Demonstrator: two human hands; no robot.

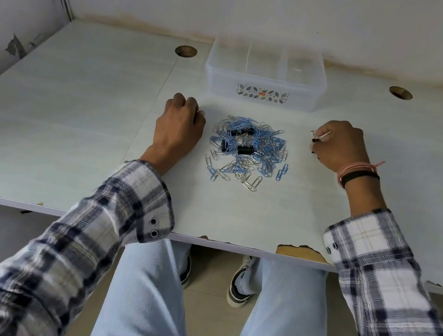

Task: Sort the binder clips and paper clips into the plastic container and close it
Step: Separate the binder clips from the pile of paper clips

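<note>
My right hand (pixel 341 146) is pinched narrow around what looks like a binder clip (pixel 319 137). A silver wire handle pokes out past my fingertips (pixel 314 146) and a dark bit sits below it, though at this angle I can't be sure it isn't a paper clip. My left hand (pixel 180 125) rests curled on the desk (pixel 74 128), knuckles up, holding nothing that I can make out.

The pile of paper clips (pixel 248 151) lies just beside my grip, between my two hands, blue and silver tangled together with a few black binder clips (pixel 245 150) buried in it. The plastic container (pixel 265 75) sits ahead of my grip and a little toward my left hand, beyond the pile, open, with dividers splitting it into compartments. I see no lid.

To do this step well, I should carry the piece forward over the near wall, choose one compartment for binder clips and keep to it. I should release low so nothing bounces across a divider. When I go back to the pile, lifting the black clips first should loosen the tangle, and my left hand can steady the heap so strays don't scatter.
</note>
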